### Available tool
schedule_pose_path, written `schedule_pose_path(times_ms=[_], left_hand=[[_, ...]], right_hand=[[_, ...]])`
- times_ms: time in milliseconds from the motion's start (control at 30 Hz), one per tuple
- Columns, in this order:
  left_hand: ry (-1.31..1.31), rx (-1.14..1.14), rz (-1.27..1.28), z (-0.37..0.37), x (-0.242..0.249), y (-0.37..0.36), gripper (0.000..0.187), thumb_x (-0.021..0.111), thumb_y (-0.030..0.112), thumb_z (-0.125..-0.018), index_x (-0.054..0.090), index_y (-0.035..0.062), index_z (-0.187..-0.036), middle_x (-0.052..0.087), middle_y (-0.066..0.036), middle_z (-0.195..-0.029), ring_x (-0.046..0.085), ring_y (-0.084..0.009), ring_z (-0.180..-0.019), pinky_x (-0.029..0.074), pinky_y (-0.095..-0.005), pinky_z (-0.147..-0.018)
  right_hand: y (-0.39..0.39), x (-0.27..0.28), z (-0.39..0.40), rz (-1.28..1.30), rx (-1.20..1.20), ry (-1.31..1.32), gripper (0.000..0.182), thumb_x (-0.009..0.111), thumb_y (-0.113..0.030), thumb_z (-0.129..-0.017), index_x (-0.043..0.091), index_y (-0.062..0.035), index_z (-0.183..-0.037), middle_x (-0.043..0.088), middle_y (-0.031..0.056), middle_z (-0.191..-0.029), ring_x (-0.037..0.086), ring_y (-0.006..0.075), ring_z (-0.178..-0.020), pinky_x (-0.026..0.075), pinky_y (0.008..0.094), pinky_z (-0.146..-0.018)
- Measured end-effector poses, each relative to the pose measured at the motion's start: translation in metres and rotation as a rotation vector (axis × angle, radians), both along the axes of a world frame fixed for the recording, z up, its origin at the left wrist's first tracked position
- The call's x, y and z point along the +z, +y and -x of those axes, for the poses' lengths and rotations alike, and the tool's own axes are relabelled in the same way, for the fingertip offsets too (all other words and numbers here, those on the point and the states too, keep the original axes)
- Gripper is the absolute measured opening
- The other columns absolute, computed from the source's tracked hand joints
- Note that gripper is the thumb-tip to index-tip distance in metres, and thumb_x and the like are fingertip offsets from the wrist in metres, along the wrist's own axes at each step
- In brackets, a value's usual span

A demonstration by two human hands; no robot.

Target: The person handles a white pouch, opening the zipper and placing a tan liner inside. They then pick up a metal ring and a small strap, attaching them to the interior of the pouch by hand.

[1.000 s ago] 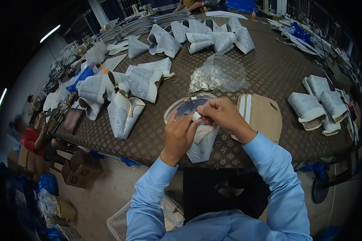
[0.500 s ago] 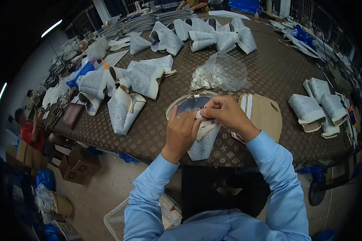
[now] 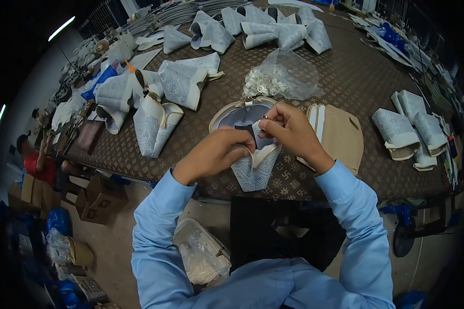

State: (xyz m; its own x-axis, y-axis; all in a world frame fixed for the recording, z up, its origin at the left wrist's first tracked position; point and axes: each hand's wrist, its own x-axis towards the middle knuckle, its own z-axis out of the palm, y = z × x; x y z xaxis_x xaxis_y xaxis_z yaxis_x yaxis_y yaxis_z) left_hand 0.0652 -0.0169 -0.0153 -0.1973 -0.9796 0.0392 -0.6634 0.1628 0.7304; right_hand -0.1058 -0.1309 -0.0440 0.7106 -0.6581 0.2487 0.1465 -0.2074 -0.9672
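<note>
A small silver-grey patterned bag (image 3: 253,177) stands open at the table's near edge, its zipper running along the rim and its grey lining showing. My left hand (image 3: 216,153) is closed, thumb and fingers pinching the bag's zippered edge from the left. On the other side my right hand (image 3: 296,135) pinches a small white tab (image 3: 256,129) above the opening; a bit of gold-coloured metal shows at its fingertips. Another white tab with metal (image 3: 249,103) sits at the far rim. Just beyond lies a clear plastic bag (image 3: 288,77) of small white pieces.
Beige flat pieces (image 3: 340,136) lie right of my right hand. Similar patterned bags stand at the left (image 3: 157,126), along the back (image 3: 211,33) and at the right (image 3: 397,131). A person in red (image 3: 38,159) sits at far left. Cardboard boxes (image 3: 103,198) stand on the floor.
My left hand has moved down and left, from the tab near my right fingers to the bag's zippered edge. My right hand still pinches at the tab. The view has tilted down slightly.
</note>
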Motion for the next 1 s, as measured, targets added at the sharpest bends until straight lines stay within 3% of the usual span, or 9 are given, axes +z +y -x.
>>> schedule_pose_path(times_ms=[67, 133, 167, 333, 367, 467, 633, 1000], left_hand=[[-0.213, -0.142, 0.32, -0.005, -0.007, 0.007, 0.009, 0.065, 0.011, -0.08, 0.06, 0.0071, -0.086, 0.059, -0.005, -0.077, 0.06, -0.0208, -0.077, 0.037, -0.0456, -0.096], [-0.24, -0.111, 0.356, -0.001, -0.01, 0.011, 0.012, 0.066, 0.015, -0.079, 0.059, 0.0081, -0.086, 0.06, -0.006, -0.079, 0.06, -0.0229, -0.078, 0.033, -0.0495, -0.098], [-0.267, -0.08, 0.398, 0.002, -0.011, 0.012, 0.015, 0.067, 0.019, -0.079, 0.059, 0.009, -0.087, 0.061, -0.006, -0.08, 0.06, -0.0249, -0.08, 0.028, -0.0535, -0.1], [-0.336, 0.165, 0.543, 0.02, -0.035, 0.01, 0.026, 0.072, 0.024, -0.075, 0.058, 0.0062, -0.086, 0.06, -0.007, -0.081, 0.058, -0.0254, -0.081, 0.029, -0.0532, -0.098], [-0.305, 0.265, 0.624, 0.024, -0.035, 0.01, 0.027, 0.074, 0.025, -0.073, 0.058, 0.0059, -0.084, 0.059, -0.008, -0.078, 0.057, -0.0256, -0.08, 0.03, -0.0533, -0.097], [-0.46, 0.29, 0.656, 0.025, -0.039, 0.012, 0.026, 0.075, 0.024, -0.071, 0.058, 0.0062, -0.08, 0.056, -0.008, -0.075, 0.056, -0.0265, -0.078, 0.031, -0.0536, -0.094], [-0.47, 0.303, 0.611, 0.028, -0.039, 0.011, 0.026, 0.075, 0.025, -0.07, 0.057, 0.0067, -0.078, 0.055, -0.009, -0.074, 0.054, -0.0272, -0.082, 0.03, -0.0537, -0.094], [-0.43, 0.326, 0.562, 0.025, -0.043, 0.01, 0.023, 0.075, 0.025, -0.068, 0.063, 0.0068, -0.076, 0.058, -0.008, -0.075, 0.054, -0.0264, -0.084, 0.028, -0.051, -0.095]], right_hand=[[0.001, -0.002, 0.001, 0.049, 0.015, 0.006, 0.015, 0.063, -0.01, -0.085, 0.055, 0.0009, -0.079, 0.061, 0.0043, -0.071, 0.059, 0.0085, -0.065, 0.047, 0.0234, -0.057], [0.002, 0.004, 0.004, 0.524, 0.01, 0.246, 0.014, 0.064, -0.009, -0.082, 0.055, 0.0006, -0.079, 0.06, 0.0063, -0.068, 0.058, 0.011, -0.063, 0.044, 0.0275, -0.054], [0.003, 0.005, 0.004, 0.522, 0.012, 0.248, 0.014, 0.064, -0.009, -0.082, 0.055, 0.0006, -0.079, 0.06, 0.0063, -0.068, 0.058, 0.011, -0.063, 0.044, 0.0275, -0.054], [0.007, 0.0, 0.002, 0.655, -0.022, 0.232, 0.013, 0.065, -0.008, -0.079, 0.056, 0.0003, -0.078, 0.057, 0.0087, -0.064, 0.053, 0.0141, -0.057, 0.042, 0.03, -0.053], [0.006, 0.0, 0.002, 0.654, -0.026, 0.234, 0.013, 0.065, -0.008, -0.079, 0.056, 0.0003, -0.078, 0.057, 0.0087, -0.064, 0.053, 0.0141, -0.057, 0.042, 0.03, -0.053], [0.006, 0.001, 0.005, 0.543, 0.005, 0.238, 0.012, 0.065, -0.008, -0.079, 0.056, 0.0006, -0.078, 0.057, 0.0084, -0.064, 0.053, 0.0139, -0.057, 0.042, 0.0296, -0.053], [0.0, 0.004, -0.001, 0.501, 0.086, 0.314, 0.01, 0.065, -0.007, -0.078, 0.058, 0.0009, -0.077, 0.058, 0.0061, -0.065, 0.054, 0.0108, -0.061, 0.043, 0.0271, -0.056], [-0.01, 0.011, -0.011, 0.559, 0.228, 0.432, 0.01, 0.064, -0.008, -0.077, 0.063, 0.0015, -0.081, 0.063, 0.0082, -0.068, 0.058, 0.0111, -0.063, 0.045, 0.0272, -0.058]])
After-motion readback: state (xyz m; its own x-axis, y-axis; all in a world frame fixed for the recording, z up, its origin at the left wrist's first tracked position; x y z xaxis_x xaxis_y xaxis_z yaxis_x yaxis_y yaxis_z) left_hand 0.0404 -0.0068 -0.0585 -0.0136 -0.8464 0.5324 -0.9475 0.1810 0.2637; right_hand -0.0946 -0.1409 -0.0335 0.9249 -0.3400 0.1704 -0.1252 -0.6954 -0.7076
